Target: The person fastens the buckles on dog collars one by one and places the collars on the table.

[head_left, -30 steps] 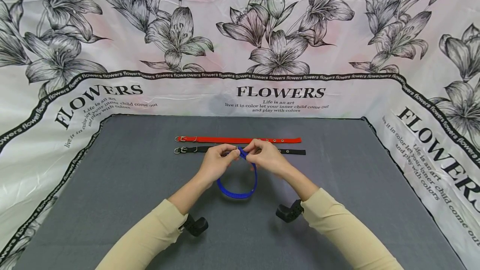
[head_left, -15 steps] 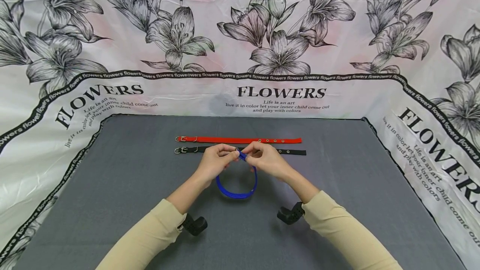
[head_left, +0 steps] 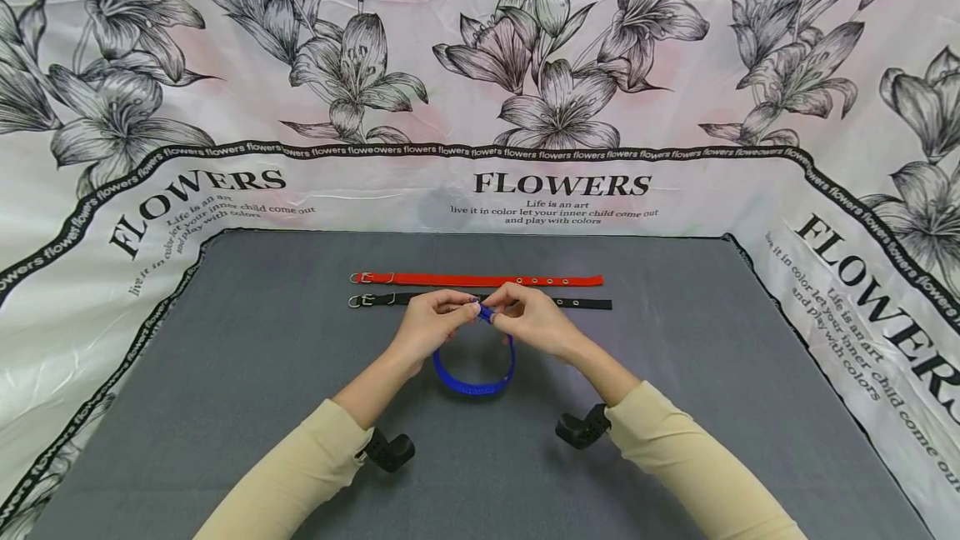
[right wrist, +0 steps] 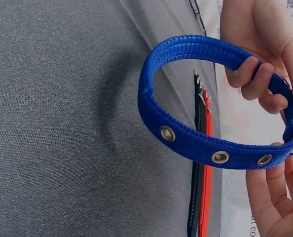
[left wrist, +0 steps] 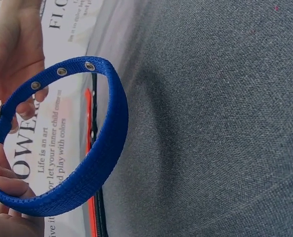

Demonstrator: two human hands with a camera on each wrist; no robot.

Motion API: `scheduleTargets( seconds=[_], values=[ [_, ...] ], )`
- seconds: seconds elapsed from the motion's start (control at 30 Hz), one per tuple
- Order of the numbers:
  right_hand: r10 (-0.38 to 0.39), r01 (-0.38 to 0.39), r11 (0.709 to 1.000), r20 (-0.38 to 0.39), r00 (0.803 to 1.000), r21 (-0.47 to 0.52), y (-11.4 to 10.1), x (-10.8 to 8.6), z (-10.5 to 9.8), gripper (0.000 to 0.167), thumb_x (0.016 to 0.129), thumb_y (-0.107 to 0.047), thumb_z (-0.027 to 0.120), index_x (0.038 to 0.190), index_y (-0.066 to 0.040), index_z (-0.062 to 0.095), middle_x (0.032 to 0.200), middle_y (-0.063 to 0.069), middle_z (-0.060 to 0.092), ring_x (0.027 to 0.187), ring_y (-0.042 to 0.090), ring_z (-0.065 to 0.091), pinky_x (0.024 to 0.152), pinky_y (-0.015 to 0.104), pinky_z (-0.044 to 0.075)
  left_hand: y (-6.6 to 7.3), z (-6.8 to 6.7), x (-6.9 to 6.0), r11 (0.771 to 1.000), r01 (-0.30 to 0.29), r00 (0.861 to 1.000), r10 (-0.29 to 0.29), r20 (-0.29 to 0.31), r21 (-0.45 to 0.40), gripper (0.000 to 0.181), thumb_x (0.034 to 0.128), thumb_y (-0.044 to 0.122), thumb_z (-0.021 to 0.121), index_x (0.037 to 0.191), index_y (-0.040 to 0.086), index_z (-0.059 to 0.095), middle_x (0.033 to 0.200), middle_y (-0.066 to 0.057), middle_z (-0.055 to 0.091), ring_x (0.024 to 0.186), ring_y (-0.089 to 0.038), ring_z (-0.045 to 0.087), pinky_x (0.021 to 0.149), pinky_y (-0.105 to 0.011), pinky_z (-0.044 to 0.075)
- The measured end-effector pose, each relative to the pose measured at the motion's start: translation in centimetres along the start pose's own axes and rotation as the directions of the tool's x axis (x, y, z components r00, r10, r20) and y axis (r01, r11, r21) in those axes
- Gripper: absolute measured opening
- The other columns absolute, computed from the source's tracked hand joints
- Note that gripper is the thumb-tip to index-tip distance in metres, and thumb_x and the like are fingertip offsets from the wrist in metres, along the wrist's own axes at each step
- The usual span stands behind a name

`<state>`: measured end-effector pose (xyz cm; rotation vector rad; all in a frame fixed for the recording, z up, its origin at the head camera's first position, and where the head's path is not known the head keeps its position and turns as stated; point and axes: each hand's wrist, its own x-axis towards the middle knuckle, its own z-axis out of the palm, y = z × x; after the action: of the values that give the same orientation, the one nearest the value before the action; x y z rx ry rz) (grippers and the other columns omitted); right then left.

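Observation:
A blue collar (head_left: 474, 388) with metal eyelets is bent into a loop that hangs below both hands, above the grey cloth. The left hand (head_left: 430, 327) pinches its buckle end between thumb and fingers. Close beside it, the right hand (head_left: 534, 319) pinches the strap near the buckle. In the left wrist view the collar (left wrist: 118, 123) shows its eyelets along the upper side. The right wrist view shows the collar (right wrist: 186, 140) with a metal ring at the right edge; the buckle itself is mostly hidden by fingers.
Behind the hands a red collar (head_left: 450, 280) and a black collar (head_left: 592, 304) lie flat and parallel on the grey cloth (head_left: 262, 357); the hands partly cover the black one. A printed flower cloth (head_left: 412, 190) rises at the back and sides.
The blue strap end that showed between the hands is now mostly covered by fingers, and the hands have shifted only slightly. The loop hangs nearly as before.

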<state>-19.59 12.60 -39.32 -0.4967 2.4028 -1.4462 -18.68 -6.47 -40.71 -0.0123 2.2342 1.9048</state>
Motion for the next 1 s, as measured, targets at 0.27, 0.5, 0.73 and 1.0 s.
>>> scheduleTargets(
  seconds=[0.27, 0.5, 0.73, 1.0],
  values=[
    [-0.002, 0.002, 1.000, 0.007, 1.000, 0.025, -0.14, -0.25, 0.11, 0.021, 0.088, -0.013, 0.054, 0.109, -0.013, 0.059, 0.100, 0.008, 0.057, 0.077, 0.036, 0.059, 0.072, 0.048, 0.049, -0.16, -0.24, 0.19, 0.998, 0.037, 0.999, -0.038, 0.020, 0.050, 0.026, 0.0817, 0.034, 0.070, 0.101, 0.017, 0.069, 0.088, -0.006, 0.065, 0.081, -0.035, 0.058, 0.068, -0.040, 0.048],
    [0.023, -0.024, 0.999, 0.012, 1.000, 0.049, 0.31, 0.14, 0.33, 0.019, 0.090, -0.020, 0.057, 0.109, -0.017, 0.059, 0.101, 0.005, 0.058, 0.083, 0.042, 0.059, 0.077, 0.054, 0.047, -0.04, -0.26, 0.16, 1.000, 0.019, 1.000, -0.019, 0.003, -0.003, 0.022, 0.0835, 0.032, 0.068, 0.100, 0.017, 0.068, 0.089, -0.006, 0.061, 0.076, -0.029, 0.058, 0.068, -0.038, 0.050],
    [0.011, -0.011, 1.000, 0.018, 1.000, 0.006, 0.36, 0.10, 0.49, 0.025, 0.088, -0.024, 0.061, 0.112, -0.017, 0.057, 0.104, 0.005, 0.058, 0.086, 0.035, 0.060, 0.071, 0.038, 0.050, 0.13, -0.25, 0.13, 0.999, 0.014, 1.000, -0.014, 0.001, -0.053, 0.023, 0.0840, 0.031, 0.068, 0.101, 0.015, 0.066, 0.086, -0.003, 0.060, 0.073, -0.024, 0.059, 0.068, -0.035, 0.052],
    [0.004, -0.004, 1.000, 0.000, 1.000, -0.001, 0.67, 0.14, 0.38, 0.021, 0.089, -0.021, 0.062, 0.108, -0.013, 0.059, 0.096, 0.010, 0.060, 0.078, 0.022, 0.057, 0.071, 0.043, 0.051, 0.23, -0.67, 0.23, 0.982, -0.027, 0.999, 0.018, -0.048, -0.187, 0.024, 0.0917, 0.024, 0.058, 0.107, 0.006, 0.058, 0.097, -0.010, 0.062, 0.085, -0.027, 0.066, 0.075, -0.042, 0.054]
  ],
)
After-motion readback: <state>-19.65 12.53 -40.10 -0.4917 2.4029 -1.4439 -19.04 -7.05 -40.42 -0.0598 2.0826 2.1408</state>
